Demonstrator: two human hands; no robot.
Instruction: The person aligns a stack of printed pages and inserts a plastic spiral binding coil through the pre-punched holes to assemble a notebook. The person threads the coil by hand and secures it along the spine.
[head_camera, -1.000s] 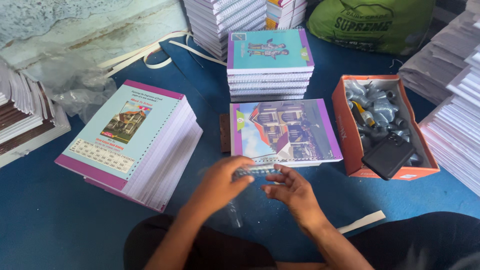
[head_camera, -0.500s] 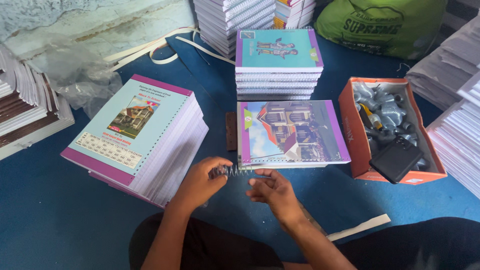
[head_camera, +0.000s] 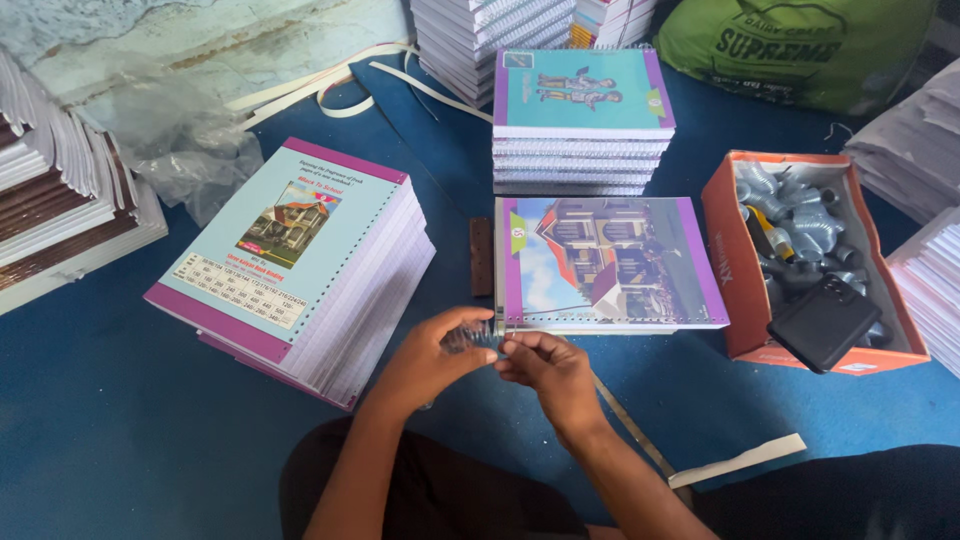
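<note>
Both my hands, left hand (head_camera: 425, 360) and right hand (head_camera: 548, 372), pinch a spiral wire (head_camera: 478, 337) lying left-to-right along the notebook (head_camera: 610, 262)'s near punched edge.

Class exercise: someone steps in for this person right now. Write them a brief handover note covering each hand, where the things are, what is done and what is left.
Left hand: grip on the silver wire spiral coil, at its left end.
Right hand: fingertips pinch the coil's right end, at the near left corner of the purple-bordered notebook with a house picture on its cover.
Notebook: flat on the blue floor, punched edge towards the person.
Done: coil brought to the punched edge; whether any loops are in cannot be told.
Left: coil not yet along the whole edge.
Nearby: tall stack of unbound punched books to the left; orange cardboard box of metal parts to the right.
</note>
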